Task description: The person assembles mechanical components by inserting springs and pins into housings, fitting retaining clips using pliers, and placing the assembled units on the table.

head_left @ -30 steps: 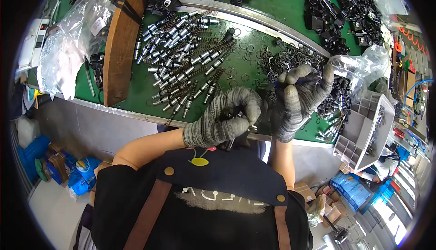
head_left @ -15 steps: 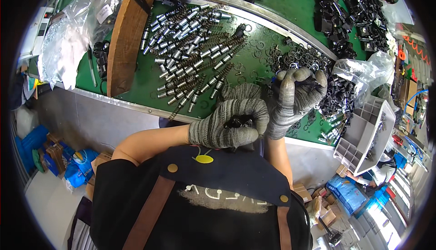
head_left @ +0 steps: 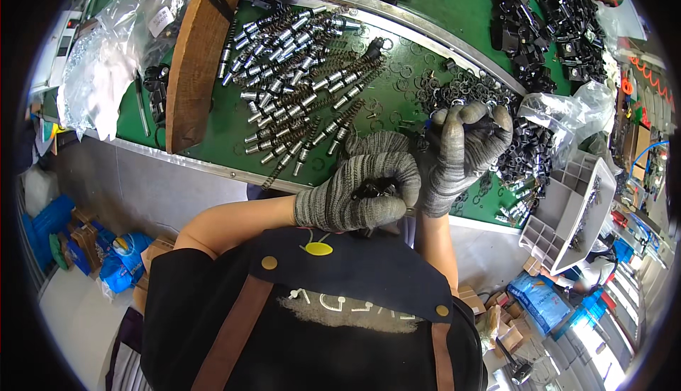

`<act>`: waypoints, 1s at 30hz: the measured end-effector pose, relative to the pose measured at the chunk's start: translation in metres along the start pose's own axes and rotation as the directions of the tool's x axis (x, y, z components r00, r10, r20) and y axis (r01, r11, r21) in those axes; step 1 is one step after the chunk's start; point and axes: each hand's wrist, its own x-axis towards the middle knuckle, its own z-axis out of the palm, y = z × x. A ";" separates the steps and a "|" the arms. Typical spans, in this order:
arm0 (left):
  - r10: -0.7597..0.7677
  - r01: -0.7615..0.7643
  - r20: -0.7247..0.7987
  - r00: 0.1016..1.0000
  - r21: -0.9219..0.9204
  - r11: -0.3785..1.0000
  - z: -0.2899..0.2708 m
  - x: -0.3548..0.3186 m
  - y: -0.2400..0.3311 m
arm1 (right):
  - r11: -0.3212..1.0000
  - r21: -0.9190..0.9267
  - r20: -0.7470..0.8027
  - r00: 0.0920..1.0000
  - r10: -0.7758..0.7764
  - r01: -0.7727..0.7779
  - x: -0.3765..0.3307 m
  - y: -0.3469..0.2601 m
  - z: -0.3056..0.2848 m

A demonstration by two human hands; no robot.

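My left hand [head_left: 362,196], in a grey knitted glove, is closed around a small black part [head_left: 377,188] in front of my apron. Most of that part is hidden by the fingers. To its right my right hand [head_left: 464,150], gloved alike, is raised at the near side of a heap of black clips and rings [head_left: 461,87]. Its fingers are bent, and whatever they pinch is too small to make out. Left of the hands, many silver pins with dark coil springs [head_left: 294,100] lie on the green tabletop [head_left: 234,128].
A wooden board [head_left: 195,64] stands upright left of the pins, with clear plastic bags [head_left: 117,50] beyond it. Black metal parts [head_left: 543,22] cover the far right. Another plastic bag [head_left: 571,114] and a grey divided tray [head_left: 567,213] are at the right edge.
My right hand has shifted very slightly to the right, its fingers still bent. The left hand keeps the black part, its thumb tip slightly moved.
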 end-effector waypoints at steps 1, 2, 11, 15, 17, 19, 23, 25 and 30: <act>0.003 -0.004 0.009 1.000 0.022 1.000 -0.001 0.000 0.001 | 1.000 0.000 0.000 1.000 0.001 -0.001 0.000 0.000 0.000; 0.007 -0.008 0.017 1.000 0.044 0.999 -0.001 0.000 0.001 | 1.000 -0.012 -0.006 1.000 0.006 -0.006 0.000 0.002 -0.001; -0.019 0.018 -0.032 0.999 -0.034 0.999 0.004 0.000 0.000 | 0.994 -0.105 0.010 1.000 -0.026 0.027 0.005 0.008 -0.003; 0.103 -0.097 -0.098 0.990 0.070 0.993 0.007 0.006 0.000 | 0.990 -0.135 0.010 0.999 -0.032 0.033 0.003 0.007 0.004; 0.142 -0.138 -0.117 0.983 0.046 0.989 0.006 0.006 -0.002 | 0.989 -0.147 0.002 0.999 -0.032 0.032 0.003 0.007 0.008; 0.162 -0.159 -0.127 0.979 0.033 0.987 0.005 0.004 -0.004 | 0.983 -0.165 0.090 0.994 -0.060 0.074 0.004 0.006 0.010; 0.180 -0.197 -0.191 0.965 -0.075 0.977 0.000 -0.004 -0.009 | 0.977 -0.187 0.177 0.982 -0.069 0.102 -0.004 0.008 0.013; 0.162 -0.218 -0.246 0.956 -0.224 0.950 -0.013 -0.007 -0.024 | 0.975 -0.194 0.198 0.978 -0.071 0.110 -0.007 0.009 0.012; 0.146 -0.290 -0.410 0.900 -0.316 0.903 -0.005 -0.007 -0.002 | 0.978 -0.167 0.184 0.978 -0.094 0.125 -0.010 0.010 0.013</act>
